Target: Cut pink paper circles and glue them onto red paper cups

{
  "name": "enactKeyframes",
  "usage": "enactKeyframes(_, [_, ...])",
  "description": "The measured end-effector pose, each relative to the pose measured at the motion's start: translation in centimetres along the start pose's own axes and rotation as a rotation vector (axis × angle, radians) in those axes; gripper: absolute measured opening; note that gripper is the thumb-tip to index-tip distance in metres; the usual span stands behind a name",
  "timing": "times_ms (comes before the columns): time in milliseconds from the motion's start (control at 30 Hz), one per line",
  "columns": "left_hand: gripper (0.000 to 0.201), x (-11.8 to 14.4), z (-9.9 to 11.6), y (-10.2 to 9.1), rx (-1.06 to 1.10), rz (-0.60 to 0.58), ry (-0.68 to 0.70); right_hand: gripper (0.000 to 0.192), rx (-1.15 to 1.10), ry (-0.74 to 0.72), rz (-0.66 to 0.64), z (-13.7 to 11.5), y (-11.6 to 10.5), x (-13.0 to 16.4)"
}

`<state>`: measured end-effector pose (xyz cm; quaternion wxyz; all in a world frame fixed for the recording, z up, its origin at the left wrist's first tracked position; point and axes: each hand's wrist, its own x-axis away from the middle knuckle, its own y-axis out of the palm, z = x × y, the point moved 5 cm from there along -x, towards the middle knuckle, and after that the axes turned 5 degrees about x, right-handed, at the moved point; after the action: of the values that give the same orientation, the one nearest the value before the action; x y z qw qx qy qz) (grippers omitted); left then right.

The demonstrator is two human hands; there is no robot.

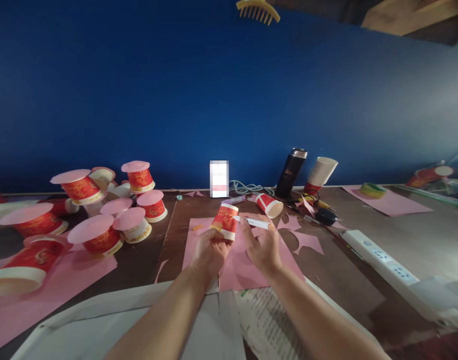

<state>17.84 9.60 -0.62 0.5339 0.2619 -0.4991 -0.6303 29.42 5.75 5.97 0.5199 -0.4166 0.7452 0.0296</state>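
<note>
I'm seeing left fingers [215, 234] gripping uncovered red-and-white paper cup [226, 220], right fingers [245, 228] slim white pen [259, 223]; pink-paper-topped red cups [139, 178] looking done.

Over there a black flask [290, 175] with a silvery top stands close to the blue wall [183, 90], a pale cable [247, 188] lies looped beside it, a long white power strip [379, 260] stretches across the dark tabletop [349, 295], and up high I spot a yellow toothed thing [259, 7].
</note>
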Motion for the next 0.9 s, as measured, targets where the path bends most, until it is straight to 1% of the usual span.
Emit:
enactKeyframes(133, [0.033,0.0,0.1,0.0,0.007,0.024,0.004,0.016,0.013,-0.006,0.001,0.0,0.1,0.1])
enactKeyframes(233, [0.028,0.1,0.1,0.0,0.002,0.053,0.004,0.018,0.019,0.013,-0.021,0.0,0.3,0.2])
enactKeyframes(500, [0.023,0.1,0.2,-0.1,0.030,0.083,-0.003,0.020,-0.008,0.066,-0.087,0.2,0.6,0.3])
enactKeyframes(600, [0.023,0.2,0.5,0.0,0.044,0.108,0.007,0.019,-0.026,0.083,-0.038,0.5,0.3,0.3])
enactKeyframes(733, [0.022,0.3,0.5,-0.1,0.047,0.150,0.006,0.020,-0.051,0.145,0.033,1.3,0.0,0.2])
enactKeyframes(800, [0.022,0.3,0.5,-0.1,0.042,0.150,0.008,0.020,-0.063,0.150,0.038,1.5,0.0,0.2])
enactKeyframes(900, [0.022,0.3,0.5,-0.1,0.036,0.129,-0.004,0.019,-0.058,0.115,0.022,1.3,0.1,0.2])
